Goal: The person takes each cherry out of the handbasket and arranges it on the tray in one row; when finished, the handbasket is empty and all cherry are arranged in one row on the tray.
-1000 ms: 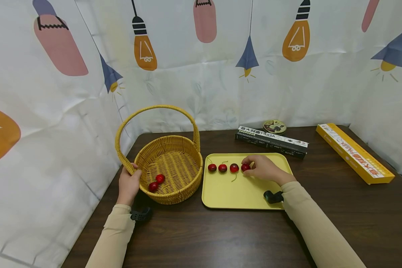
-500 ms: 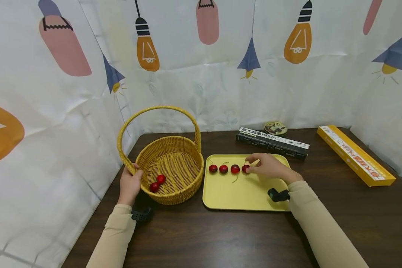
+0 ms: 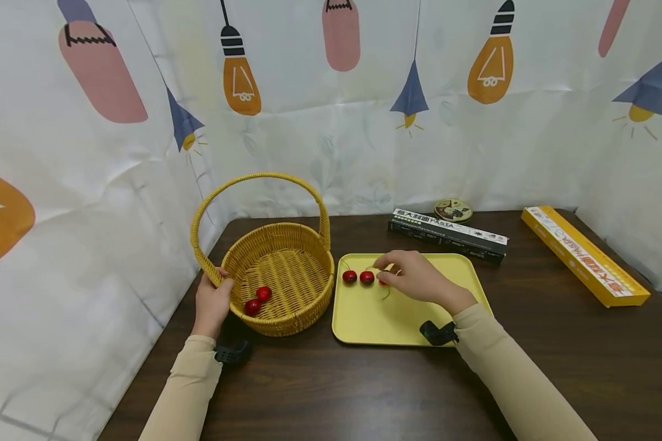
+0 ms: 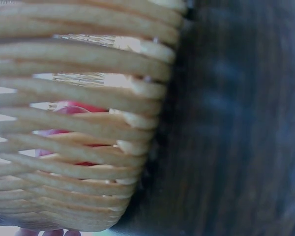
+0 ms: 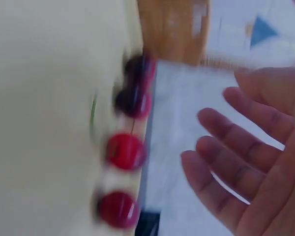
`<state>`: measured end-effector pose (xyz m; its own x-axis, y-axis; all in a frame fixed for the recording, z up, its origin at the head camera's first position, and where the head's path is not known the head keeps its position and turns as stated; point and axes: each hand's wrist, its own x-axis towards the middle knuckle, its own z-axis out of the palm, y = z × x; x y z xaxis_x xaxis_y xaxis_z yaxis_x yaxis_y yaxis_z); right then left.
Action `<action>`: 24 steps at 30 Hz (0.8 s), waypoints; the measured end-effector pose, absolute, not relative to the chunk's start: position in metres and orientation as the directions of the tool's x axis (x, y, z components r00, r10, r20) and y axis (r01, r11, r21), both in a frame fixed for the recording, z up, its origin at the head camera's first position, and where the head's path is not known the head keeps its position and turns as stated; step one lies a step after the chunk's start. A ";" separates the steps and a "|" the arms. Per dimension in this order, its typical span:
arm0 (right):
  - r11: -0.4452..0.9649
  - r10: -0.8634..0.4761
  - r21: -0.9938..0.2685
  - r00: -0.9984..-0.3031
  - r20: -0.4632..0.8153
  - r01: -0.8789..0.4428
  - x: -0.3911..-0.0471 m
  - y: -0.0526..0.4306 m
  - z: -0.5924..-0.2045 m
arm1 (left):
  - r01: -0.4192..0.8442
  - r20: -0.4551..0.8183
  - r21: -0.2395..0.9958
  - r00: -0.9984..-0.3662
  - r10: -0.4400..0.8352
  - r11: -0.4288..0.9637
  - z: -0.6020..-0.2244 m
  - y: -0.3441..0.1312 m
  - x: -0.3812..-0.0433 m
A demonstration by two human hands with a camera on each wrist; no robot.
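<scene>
My left hand (image 3: 212,303) grips the base of the handle of a yellow wicker basket (image 3: 309,315) on the table. Two red cherries (image 3: 252,307) lie inside at the near left; in the left wrist view, red shows through the woven wall (image 4: 78,93). My right hand (image 3: 416,277) is over a yellow tray (image 3: 358,324), fingers bent and holding nothing. Several cherries stand in a row there, among them a dark red cherry (image 3: 366,277) near the fingertips. The hand covers the right end of the row in the head view. The right wrist view shows a bright red cherry (image 5: 126,151) apart from the spread fingers.
Behind the tray lies a black pasta box (image 3: 447,236), with a round patterned tin (image 3: 453,210) beyond it. A long yellow pasta box (image 3: 585,257) is at the right of the dark wooden table (image 3: 309,392). A printed curtain (image 3: 331,141) hangs behind.
My right hand has let go of the rightmost cherry in the row and moved left, now partly covering the cherry beside it. The left hand and basket have stayed put.
</scene>
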<state>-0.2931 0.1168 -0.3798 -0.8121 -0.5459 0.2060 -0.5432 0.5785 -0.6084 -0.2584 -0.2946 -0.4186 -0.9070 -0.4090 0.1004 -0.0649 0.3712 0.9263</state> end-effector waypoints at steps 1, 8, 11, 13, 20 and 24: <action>0.559 -0.559 -0.604 -0.796 0.231 -0.568 -0.290 0.108 -0.378 | -0.065 0.101 0.926 -0.906 -0.411 0.372 -0.418 -0.295 -0.258; 0.456 -0.642 -0.547 -0.685 0.344 -0.702 -0.274 0.061 -0.367 | -0.064 0.098 0.927 -0.910 -0.404 0.369 -0.418 -0.297 -0.255; 0.440 -0.674 -0.529 -0.656 0.340 -0.726 -0.271 0.045 -0.365 | -0.067 0.097 0.927 -0.908 -0.407 0.369 -0.417 -0.297 -0.255; 0.432 -0.685 -0.509 -0.638 0.352 -0.745 -0.271 0.034 -0.364 | -0.067 0.097 0.927 -0.908 -0.407 0.370 -0.417 -0.297 -0.256; 0.396 -0.712 -0.439 -0.572 0.407 -0.806 -0.285 -0.003 -0.376 | -0.071 0.097 0.921 -0.911 -0.401 0.383 -0.417 -0.297 -0.258; 0.426 -0.753 -0.412 -0.568 0.332 -0.805 -0.291 -0.023 -0.382 | -0.067 0.103 0.919 -0.910 -0.401 0.388 -0.418 -0.297 -0.259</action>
